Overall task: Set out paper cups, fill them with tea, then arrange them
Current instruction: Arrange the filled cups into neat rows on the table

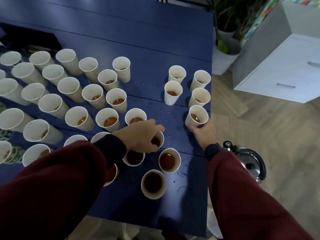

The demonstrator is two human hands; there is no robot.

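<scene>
A dark blue plank table (138, 40) stands over a pale wooden floor (277, 135), crowded with white paper cups holding brown tea (168, 161). Nearest the person, three full cups (153, 184) sit close together without touching. Just past them the left hand (142, 135), in a maroon sleeve (60, 187), reaches down from above, its fingers curled over the rim of the middle cup (159, 141), pinching it. To the right, the right hand (202, 134) wraps its fingers round the base of the edge cup (197, 116), which stands upright at the table's right edge. Beside that wrist, off the table, is a shiny metal urn (247, 163). Beyond the edge cup, four more cups (173, 92) stand in two short columns. Rows of cups (74, 89) fill the left side. Farther off stand a white drawer cabinet (285, 70) and a potted plant (225, 58).
</scene>
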